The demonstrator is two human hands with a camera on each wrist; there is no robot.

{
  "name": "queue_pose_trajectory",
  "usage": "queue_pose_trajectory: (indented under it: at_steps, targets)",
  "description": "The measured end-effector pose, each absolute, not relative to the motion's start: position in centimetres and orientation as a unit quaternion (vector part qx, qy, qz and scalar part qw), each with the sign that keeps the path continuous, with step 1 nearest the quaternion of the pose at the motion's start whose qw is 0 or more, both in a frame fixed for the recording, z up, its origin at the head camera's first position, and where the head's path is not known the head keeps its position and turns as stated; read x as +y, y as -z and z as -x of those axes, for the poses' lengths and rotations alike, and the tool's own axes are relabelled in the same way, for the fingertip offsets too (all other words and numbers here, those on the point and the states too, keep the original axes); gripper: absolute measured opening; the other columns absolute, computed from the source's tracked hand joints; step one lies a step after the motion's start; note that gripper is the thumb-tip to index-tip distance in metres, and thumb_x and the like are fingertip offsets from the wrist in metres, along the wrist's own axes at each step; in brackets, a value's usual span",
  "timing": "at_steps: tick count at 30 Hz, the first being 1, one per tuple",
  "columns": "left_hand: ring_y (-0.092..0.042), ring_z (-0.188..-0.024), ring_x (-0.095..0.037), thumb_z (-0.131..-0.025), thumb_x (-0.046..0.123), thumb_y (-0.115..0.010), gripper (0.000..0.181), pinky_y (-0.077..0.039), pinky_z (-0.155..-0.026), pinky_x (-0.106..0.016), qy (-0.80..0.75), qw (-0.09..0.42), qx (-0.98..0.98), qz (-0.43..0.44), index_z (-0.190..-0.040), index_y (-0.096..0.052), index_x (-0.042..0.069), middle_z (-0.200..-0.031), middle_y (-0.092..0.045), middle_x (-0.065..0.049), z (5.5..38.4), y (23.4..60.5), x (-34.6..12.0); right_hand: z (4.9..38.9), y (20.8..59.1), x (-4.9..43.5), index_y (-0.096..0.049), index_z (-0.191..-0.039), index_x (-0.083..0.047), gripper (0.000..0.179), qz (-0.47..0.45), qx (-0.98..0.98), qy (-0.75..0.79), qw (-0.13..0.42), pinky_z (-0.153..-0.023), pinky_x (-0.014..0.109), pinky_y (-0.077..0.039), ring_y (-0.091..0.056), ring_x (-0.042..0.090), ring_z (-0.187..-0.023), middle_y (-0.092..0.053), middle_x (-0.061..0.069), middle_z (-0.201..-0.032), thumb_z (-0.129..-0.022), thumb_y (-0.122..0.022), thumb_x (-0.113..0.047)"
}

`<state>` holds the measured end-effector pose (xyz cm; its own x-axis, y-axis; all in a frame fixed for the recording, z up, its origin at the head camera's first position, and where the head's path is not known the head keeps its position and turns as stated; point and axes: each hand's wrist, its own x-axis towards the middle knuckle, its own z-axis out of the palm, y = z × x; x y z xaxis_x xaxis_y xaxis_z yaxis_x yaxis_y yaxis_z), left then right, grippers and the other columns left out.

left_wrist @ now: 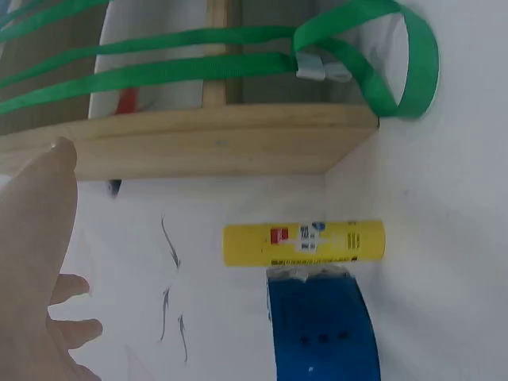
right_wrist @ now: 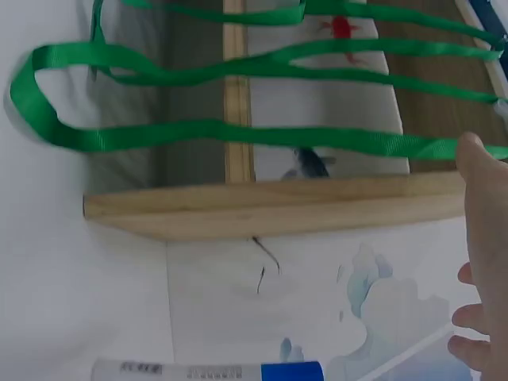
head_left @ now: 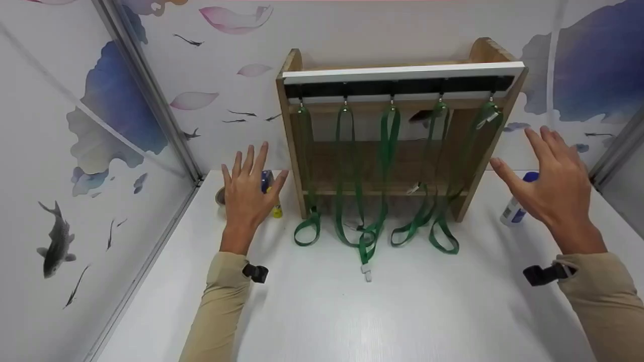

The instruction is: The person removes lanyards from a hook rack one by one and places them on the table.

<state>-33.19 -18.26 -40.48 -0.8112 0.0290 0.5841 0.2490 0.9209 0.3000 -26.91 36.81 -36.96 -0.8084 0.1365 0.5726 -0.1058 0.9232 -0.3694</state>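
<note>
Both hands are raised with fingers spread, holding nothing. My left hand (head_left: 249,196) is to the left of a wooden rack (head_left: 385,104); my right hand (head_left: 561,191) is to its right. Several green lanyards (head_left: 390,136) hang by metal clips from hooks on the black strip (head_left: 397,87) along the rack's front. Their lower loops reach the white table, and one lanyard's pale clip (head_left: 367,272) lies on it. In the left wrist view the left thumb shows near the rack's wooden side (left_wrist: 206,147). In the right wrist view the right thumb appears in front of a green lanyard (right_wrist: 317,139).
Behind the left hand stand a yellow glue stick (left_wrist: 305,243), a blue object (left_wrist: 321,325) and a partly hidden brown roll (head_left: 220,196). A white bottle with a blue cap (head_left: 514,208) stands by the right hand. Printed wall panels (head_left: 55,125) enclose the table (head_left: 402,317).
</note>
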Motion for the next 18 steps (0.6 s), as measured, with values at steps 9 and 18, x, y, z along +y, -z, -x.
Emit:
queue_pose_trajectory:
  at_steps: [9, 18]
  targets:
    - [-0.059, -0.147, -0.030, -0.110, 0.047, -0.062, 0.061, -0.052, -0.120, -0.052, 0.330, 0.323, -0.878, 0.128, -0.164, -0.049, 0.021, -0.162, -0.058, -0.006, 33.7, 41.2, -14.6, 25.8, 38.4, 32.6, -0.068, -0.144, -0.008, 0.053, -0.023, -0.848, -0.326, 0.417, -0.098, 0.005, -0.047, -0.072, 0.038, -0.121, -0.072, 0.018, -0.137, -0.101, -0.078, -0.038]
    - [-0.079, -0.113, -0.022, -0.109, 0.025, -0.069, 0.045, -0.069, -0.086, -0.036, 0.435, 0.364, -0.815, 0.118, -0.153, -0.062, 0.016, -0.139, -0.076, -0.008, 34.5, 42.0, -12.3, 26.1, 39.0, 29.9, -0.071, -0.141, -0.007, 0.054, -0.011, -0.831, -0.381, 0.405, -0.087, -0.004, -0.045, -0.078, 0.034, -0.114, -0.078, 0.014, -0.131, -0.098, -0.082, -0.039]
